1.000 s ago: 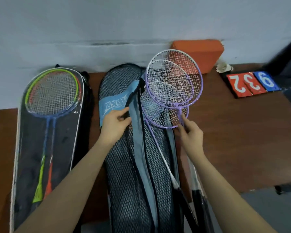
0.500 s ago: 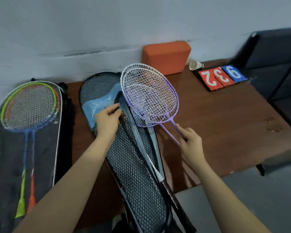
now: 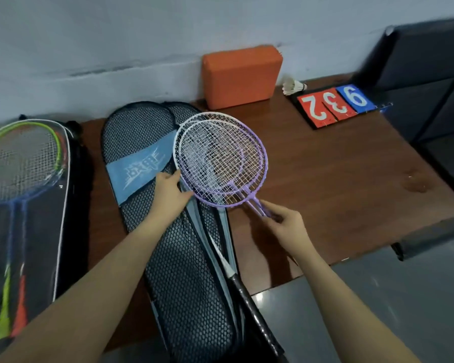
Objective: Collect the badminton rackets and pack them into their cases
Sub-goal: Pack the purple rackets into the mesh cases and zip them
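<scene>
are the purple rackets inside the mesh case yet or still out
Mostly out. The purple rackets' heads lie above the mesh case, the right hand pinching their shafts.

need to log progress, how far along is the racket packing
Done: two rackets lie in the clear-front case. In hand: right hand pinches the purple rackets by their shafts; left hand holds the mesh case edge. Left: getting them inside and closing it.

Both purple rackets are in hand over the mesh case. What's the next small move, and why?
Probably guide the purple rackets head-first into the mesh case. The left hand grips its open edge, the right hand pinches the shafts, and the heads lie above the opening.
</scene>
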The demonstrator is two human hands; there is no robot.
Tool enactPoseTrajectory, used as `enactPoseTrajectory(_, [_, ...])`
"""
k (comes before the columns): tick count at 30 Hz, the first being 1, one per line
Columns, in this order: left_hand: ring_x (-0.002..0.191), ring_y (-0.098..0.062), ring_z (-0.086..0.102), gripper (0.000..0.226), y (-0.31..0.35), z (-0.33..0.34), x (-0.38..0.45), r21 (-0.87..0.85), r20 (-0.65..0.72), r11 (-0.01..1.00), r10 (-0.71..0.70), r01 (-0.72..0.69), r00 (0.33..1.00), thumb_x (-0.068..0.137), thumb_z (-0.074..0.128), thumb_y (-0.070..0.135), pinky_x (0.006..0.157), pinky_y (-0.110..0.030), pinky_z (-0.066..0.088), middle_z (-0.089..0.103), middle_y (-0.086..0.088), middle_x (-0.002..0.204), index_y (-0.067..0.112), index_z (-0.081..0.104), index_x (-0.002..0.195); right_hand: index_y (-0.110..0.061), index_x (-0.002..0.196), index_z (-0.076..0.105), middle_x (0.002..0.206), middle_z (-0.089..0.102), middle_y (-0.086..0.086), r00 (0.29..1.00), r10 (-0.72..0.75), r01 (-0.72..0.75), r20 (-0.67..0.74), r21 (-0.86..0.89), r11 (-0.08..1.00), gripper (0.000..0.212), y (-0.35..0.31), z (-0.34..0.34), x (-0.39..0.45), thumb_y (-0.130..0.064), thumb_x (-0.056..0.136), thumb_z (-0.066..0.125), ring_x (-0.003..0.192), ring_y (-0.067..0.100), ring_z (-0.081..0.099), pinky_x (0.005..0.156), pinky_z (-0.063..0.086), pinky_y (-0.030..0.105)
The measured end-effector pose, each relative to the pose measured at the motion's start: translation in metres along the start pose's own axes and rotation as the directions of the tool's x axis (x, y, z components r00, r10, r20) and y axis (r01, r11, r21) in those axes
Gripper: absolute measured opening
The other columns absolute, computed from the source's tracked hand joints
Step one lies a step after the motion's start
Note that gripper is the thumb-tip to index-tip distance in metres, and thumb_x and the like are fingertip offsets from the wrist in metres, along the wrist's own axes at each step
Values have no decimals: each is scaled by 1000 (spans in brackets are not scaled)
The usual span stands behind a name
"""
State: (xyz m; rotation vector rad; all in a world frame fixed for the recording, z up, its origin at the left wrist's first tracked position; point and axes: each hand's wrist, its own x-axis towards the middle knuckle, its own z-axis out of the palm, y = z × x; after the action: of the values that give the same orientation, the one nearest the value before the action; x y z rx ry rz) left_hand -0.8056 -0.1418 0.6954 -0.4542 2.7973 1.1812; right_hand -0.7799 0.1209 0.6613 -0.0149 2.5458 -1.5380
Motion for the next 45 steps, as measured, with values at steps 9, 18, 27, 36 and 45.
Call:
enactPoseTrajectory(9, [96, -16, 38, 57, 7, 14, 6, -1, -24, 999, -41, 41, 999, 90, 52, 3, 75, -5, 22, 36, -14, 123, 13, 33, 142, -17, 118, 65, 65, 64, 2, 971, 174, -227, 166, 385, 895, 34, -12, -9, 15, -5, 86, 62, 52, 10, 47, 48, 41, 19])
enactPoseTrajectory(18, [78, -7, 45, 52, 17, -2, 5, -190, -167, 981, -72, 39, 983, 88, 58, 8, 62, -13, 35, 46, 1, 101, 14, 42, 137, -3, 113, 66, 58, 58, 3, 974, 152, -207, 166, 391, 897, 30, -6, -27, 22, 5, 86, 58, 42, -1, 44, 50, 39, 11])
enactPoseTrajectory(27, [112, -13, 48, 54, 33, 7, 15, -387, -201, 918, -170, 81, 965, 85, 58, 2, 92, -23, 36, 54, -6, 130, 8, 43, 137, -1, 113, 65, 61, 57, 12, 974, 134, -207, 180, 490, 847, 31, -2, -47, 22, 6, 83, 59, 39, 7, 41, 43, 36, 14])
enactPoseTrajectory(36, [120, -24, 51, 53, 9, -6, 14, -504, -170, 853, -254, 138, 952, 82, 63, 3, 103, -42, 41, 52, -9, 134, 12, 50, 132, -4, 110, 67, 58, 58, 10, 954, 120, -257, 276, 539, 802, 27, 1, -43, 26, 3, 86, 56, 36, 14, 35, 39, 32, 18])
enactPoseTrajectory(45, [89, -6, 59, 47, 7, -25, 16, -626, -259, 775, -311, 87, 914, 83, 54, -9, 70, -7, 48, 56, -8, 122, 2, 51, 129, -6, 107, 70, 56, 57, 6, 947, 161, -265, 278, 394, 880, 27, -1, -33, 15, 4, 86, 59, 39, 6, 40, 42, 35, 15])
